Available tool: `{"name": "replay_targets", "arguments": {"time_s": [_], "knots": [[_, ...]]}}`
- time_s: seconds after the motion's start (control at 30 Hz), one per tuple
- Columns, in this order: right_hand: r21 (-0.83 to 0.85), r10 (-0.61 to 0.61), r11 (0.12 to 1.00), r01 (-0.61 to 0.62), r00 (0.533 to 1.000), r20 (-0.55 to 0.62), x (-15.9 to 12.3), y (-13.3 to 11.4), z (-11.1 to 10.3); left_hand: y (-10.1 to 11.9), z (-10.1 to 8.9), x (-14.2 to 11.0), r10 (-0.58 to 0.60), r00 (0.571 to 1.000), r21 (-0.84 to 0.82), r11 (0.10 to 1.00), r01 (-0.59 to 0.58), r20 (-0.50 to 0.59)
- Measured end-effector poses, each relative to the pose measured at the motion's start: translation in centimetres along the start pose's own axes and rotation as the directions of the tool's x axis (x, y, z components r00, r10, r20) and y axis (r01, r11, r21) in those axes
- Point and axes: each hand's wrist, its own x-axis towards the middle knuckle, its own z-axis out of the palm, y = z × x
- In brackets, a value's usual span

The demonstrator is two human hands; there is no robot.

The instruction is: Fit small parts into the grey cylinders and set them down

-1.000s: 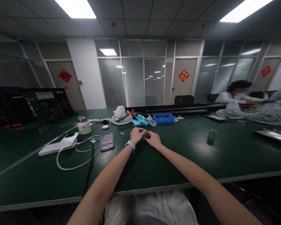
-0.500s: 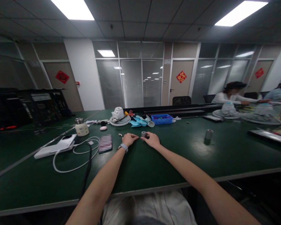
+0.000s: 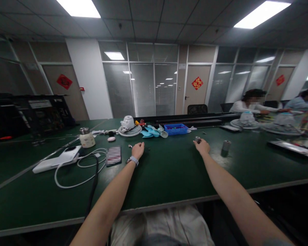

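Note:
My right hand (image 3: 202, 147) is closed around a short grey metal cylinder (image 3: 197, 138), whose top shows past the fingers. A second grey metal cylinder (image 3: 226, 146) stands upright on the green table to the right of that hand. My left hand (image 3: 138, 150), with a watch on its wrist, rests low over the table with its fingers curled together; what is in them, if anything, is hidden. Just right of its fingers lies a tiny dark piece (image 3: 149, 149). A small white item (image 3: 130, 146) lies left of the left hand.
Behind the hands are a white fan part (image 3: 129, 130), light-blue fan blades (image 3: 152, 131) and a blue tray (image 3: 177, 129). To the left stand a phone (image 3: 113, 155), a white cable (image 3: 56, 177), a power bank (image 3: 47, 166) and a flask (image 3: 87, 139). Co-workers sit at the far right.
My right hand has carried the metal cylinder to the right, away from my left hand and close to the other cylinder. My left hand has stayed in about the same place, its fingers now more curled.

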Motion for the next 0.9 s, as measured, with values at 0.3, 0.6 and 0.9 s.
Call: {"name": "replay_targets", "arguments": {"time_s": [0.3, 0.6, 0.9], "knots": [[0.013, -0.54, 0.836, 0.548, 0.827, -0.155, -7.0, -8.5, 0.3, 0.1, -0.3, 0.2, -0.112, 0.992, -0.007, 0.994, 0.112, -0.053], [0.331, -0.857, 0.463, 0.822, 0.321, 0.402, -15.2, -15.7, 5.5, 0.5, -0.4, -0.2, -0.098, 0.994, 0.051, 0.994, 0.1, -0.05], [0.325, -0.849, 0.523, 0.788, 0.445, 0.286, -15.3, -15.2, 4.6, 0.0, 0.1, -0.1, -0.039, 0.999, 0.074, 0.997, 0.039, -0.008]]}}
